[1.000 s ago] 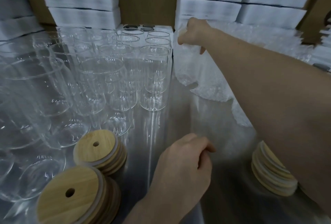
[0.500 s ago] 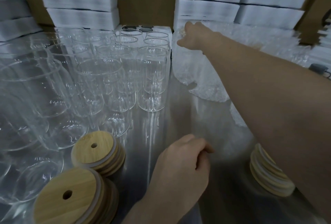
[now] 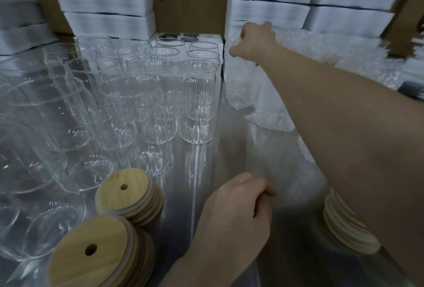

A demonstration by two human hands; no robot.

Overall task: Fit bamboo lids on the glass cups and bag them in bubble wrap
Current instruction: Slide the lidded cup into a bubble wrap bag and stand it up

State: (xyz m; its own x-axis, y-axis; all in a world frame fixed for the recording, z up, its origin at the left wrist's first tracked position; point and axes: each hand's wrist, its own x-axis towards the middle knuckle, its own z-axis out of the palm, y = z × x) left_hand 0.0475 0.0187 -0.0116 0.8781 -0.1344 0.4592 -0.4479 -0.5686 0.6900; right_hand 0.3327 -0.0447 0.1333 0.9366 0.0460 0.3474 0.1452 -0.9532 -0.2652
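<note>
Hands at the packing table, right one on the bubble wrap, left one a loose fist.

Landmark is the block of glass cups: upright, rims open, none lidded, packed edge to edge. Just beyond its right edge the right hand is closed, pinching the top edge of the bubble wrap, which stands against the white foam boxes. A bare strip of steel table runs down along the cups' right edge to the left hand, fingers curled, nothing visibly held. Near side of the cups: two stacks of bamboo lids touching each other, the nearer at the frame's bottom edge. A third lid stack sits well right of the cups, partly under the right forearm.
</note>
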